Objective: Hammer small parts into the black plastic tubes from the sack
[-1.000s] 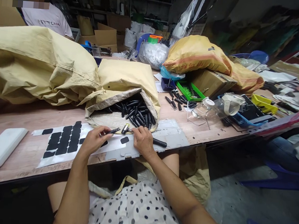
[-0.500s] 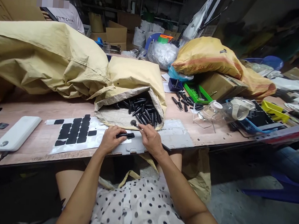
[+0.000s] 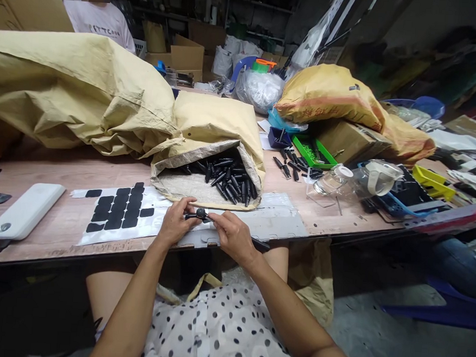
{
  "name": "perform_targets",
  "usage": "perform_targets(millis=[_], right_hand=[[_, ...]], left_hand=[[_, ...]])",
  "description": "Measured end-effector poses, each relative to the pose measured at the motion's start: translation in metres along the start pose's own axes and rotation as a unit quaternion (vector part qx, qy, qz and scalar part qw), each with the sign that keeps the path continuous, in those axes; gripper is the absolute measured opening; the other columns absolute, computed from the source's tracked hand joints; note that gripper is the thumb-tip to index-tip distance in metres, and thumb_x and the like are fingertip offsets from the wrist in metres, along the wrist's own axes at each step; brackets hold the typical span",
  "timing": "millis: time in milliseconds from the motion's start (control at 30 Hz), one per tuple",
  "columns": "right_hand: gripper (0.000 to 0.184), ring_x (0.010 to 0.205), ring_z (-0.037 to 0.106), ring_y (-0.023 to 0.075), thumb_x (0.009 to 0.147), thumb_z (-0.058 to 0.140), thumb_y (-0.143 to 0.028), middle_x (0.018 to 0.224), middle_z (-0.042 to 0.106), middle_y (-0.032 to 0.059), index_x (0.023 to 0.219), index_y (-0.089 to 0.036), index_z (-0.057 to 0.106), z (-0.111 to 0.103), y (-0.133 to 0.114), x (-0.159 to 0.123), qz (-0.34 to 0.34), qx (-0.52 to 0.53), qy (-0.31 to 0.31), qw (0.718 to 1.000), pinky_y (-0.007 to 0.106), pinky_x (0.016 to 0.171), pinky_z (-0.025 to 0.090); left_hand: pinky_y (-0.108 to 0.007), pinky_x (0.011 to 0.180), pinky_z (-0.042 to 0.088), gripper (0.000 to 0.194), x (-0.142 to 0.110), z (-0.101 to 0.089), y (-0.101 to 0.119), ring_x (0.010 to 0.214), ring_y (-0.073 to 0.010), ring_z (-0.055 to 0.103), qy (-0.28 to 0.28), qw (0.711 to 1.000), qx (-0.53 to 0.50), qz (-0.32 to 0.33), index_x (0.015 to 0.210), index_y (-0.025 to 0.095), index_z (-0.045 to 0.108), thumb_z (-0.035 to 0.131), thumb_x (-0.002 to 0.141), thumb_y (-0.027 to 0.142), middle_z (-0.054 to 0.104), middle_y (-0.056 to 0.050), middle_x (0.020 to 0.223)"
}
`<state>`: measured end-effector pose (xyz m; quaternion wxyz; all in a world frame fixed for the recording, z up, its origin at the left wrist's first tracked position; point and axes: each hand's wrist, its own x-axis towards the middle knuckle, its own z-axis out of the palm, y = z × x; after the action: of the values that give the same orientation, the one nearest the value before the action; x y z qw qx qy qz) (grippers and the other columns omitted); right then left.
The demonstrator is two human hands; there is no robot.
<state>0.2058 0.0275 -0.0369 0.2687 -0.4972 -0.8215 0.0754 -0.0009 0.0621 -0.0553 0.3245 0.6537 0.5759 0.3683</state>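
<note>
My left hand is closed around a slim black plastic part above the table's front edge. My right hand pinches a small tool with a round dark head, which is at the black part, touching or just over it; a dark end, seemingly the tool's handle, shows behind my right wrist. Under both hands lies a grey-white board. To the left is a white backing sheet with rows of black rounded stickers. Just beyond my hands, an open sack holds many black tapered parts.
A white power bank with a cable lies at the left. A large beige sack is behind it. On the right are a green tray, loose black parts, a clear bottle and a yellow tray. Another person is across the table.
My right hand has moved left and slightly down, bringing the tool's round head from beside the sack's mouth to the black part in my left hand.
</note>
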Motion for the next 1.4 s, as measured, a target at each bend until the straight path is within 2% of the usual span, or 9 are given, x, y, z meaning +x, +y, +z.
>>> perform_targets(millis=[233, 467, 733, 900, 1033, 1133, 1200, 1333, 1400], right_hand=[[0.037, 0.089, 0.064, 0.0161, 0.098, 0.049, -0.014, 0.091, 0.067, 0.0029, 0.125, -0.026, 0.071, -0.001, -0.008, 0.013, 0.001, 0.032, 0.014, 0.999, 0.023, 0.080, 0.050], [0.037, 0.088, 0.063, 0.0168, 0.094, 0.057, -0.014, 0.087, 0.066, 0.0012, 0.123, -0.031, 0.072, 0.005, -0.020, 0.019, -0.005, -0.018, -0.037, 0.999, 0.023, 0.075, 0.048], [0.035, 0.087, 0.057, 0.0197, 0.098, 0.051, -0.015, 0.089, 0.066, 0.0038, 0.122, -0.030, 0.073, 0.012, 0.004, 0.030, 0.036, -0.098, 0.021, 0.994, 0.028, 0.078, 0.044], [0.034, 0.086, 0.053, 0.0210, 0.097, 0.053, -0.015, 0.089, 0.063, 0.0052, 0.118, -0.030, 0.074, 0.023, 0.021, 0.031, 0.043, -0.142, 0.019, 0.989, 0.031, 0.073, 0.039], [0.033, 0.088, 0.051, 0.0210, 0.096, 0.054, -0.016, 0.092, 0.062, 0.0051, 0.119, -0.031, 0.072, 0.026, 0.022, 0.030, 0.043, -0.145, 0.015, 0.988, 0.031, 0.073, 0.036], [0.031, 0.088, 0.051, 0.0213, 0.096, 0.055, -0.016, 0.093, 0.063, 0.0051, 0.118, -0.030, 0.072, 0.025, 0.020, 0.029, 0.045, -0.146, 0.010, 0.988, 0.032, 0.074, 0.036], [0.031, 0.088, 0.050, 0.0216, 0.096, 0.054, -0.016, 0.093, 0.063, 0.0054, 0.118, -0.030, 0.072, 0.024, 0.019, 0.029, 0.044, -0.148, 0.009, 0.988, 0.032, 0.074, 0.035], [0.032, 0.088, 0.049, 0.0221, 0.098, 0.052, -0.016, 0.092, 0.061, 0.0060, 0.121, -0.030, 0.071, 0.025, 0.019, 0.029, 0.044, -0.157, 0.010, 0.987, 0.032, 0.073, 0.034], [0.032, 0.088, 0.048, 0.0222, 0.098, 0.052, -0.017, 0.091, 0.060, 0.0061, 0.120, -0.029, 0.071, 0.025, 0.019, 0.028, 0.043, -0.159, 0.011, 0.986, 0.032, 0.073, 0.034]], left_hand=[[-0.033, 0.080, 0.049, 0.065, -0.001, 0.000, 0.002, 0.085, -0.0200, 0.064, 0.000, 0.999, -0.045, -0.018, 0.125, 0.025, 0.056, 0.080, 0.065, 0.024, 0.065, 0.004, 0.085], [-0.034, 0.081, 0.048, 0.068, -0.002, -0.004, 0.004, 0.078, -0.0187, 0.064, -0.004, 0.999, -0.046, -0.013, 0.128, 0.025, 0.050, 0.076, 0.066, 0.022, 0.066, 0.007, 0.081], [-0.035, 0.085, 0.048, 0.066, 0.001, -0.002, 0.002, 0.080, -0.0185, 0.063, 0.001, 0.999, -0.046, -0.018, 0.123, 0.025, 0.051, 0.078, 0.063, 0.024, 0.064, 0.008, 0.078], [-0.035, 0.084, 0.051, 0.056, 0.001, -0.003, 0.003, 0.082, -0.0192, 0.065, -0.010, 0.999, -0.046, -0.021, 0.118, 0.025, 0.058, 0.077, 0.065, 0.026, 0.066, 0.006, 0.080], [-0.036, 0.082, 0.052, 0.033, -0.001, -0.007, 0.008, 0.085, -0.0220, 0.065, -0.013, 1.000, -0.024, -0.001, 0.100, 0.025, 0.069, 0.076, 0.068, 0.032, 0.067, 0.002, 0.081], [-0.035, 0.078, 0.053, 0.023, -0.013, -0.015, 0.019, 0.083, -0.0224, 0.063, -0.013, 0.999, -0.036, 0.025, 0.090, 0.024, 0.073, 0.074, 0.073, 0.040, 0.069, -0.002, 0.083], [-0.035, 0.078, 0.053, 0.024, -0.027, -0.021, 0.031, 0.084, -0.0226, 0.064, -0.055, 0.996, -0.059, 0.040, 0.090, 0.024, 0.075, 0.071, 0.078, 0.044, 0.071, -0.004, 0.087], [-0.033, 0.079, 0.053, 0.024, -0.056, -0.022, 0.047, 0.084, -0.0222, 0.065, -0.261, 0.963, -0.066, 0.021, 0.090, 0.025, 0.079, 0.065, 0.084, 0.044, 0.074, -0.005, 0.090], [-0.033, 0.080, 0.053, 0.021, -0.067, -0.015, 0.047, 0.083, -0.0222, 0.065, -0.313, 0.949, -0.032, -0.008, 0.086, 0.026, 0.079, 0.064, 0.082, 0.040, 0.074, -0.004, 0.088]])
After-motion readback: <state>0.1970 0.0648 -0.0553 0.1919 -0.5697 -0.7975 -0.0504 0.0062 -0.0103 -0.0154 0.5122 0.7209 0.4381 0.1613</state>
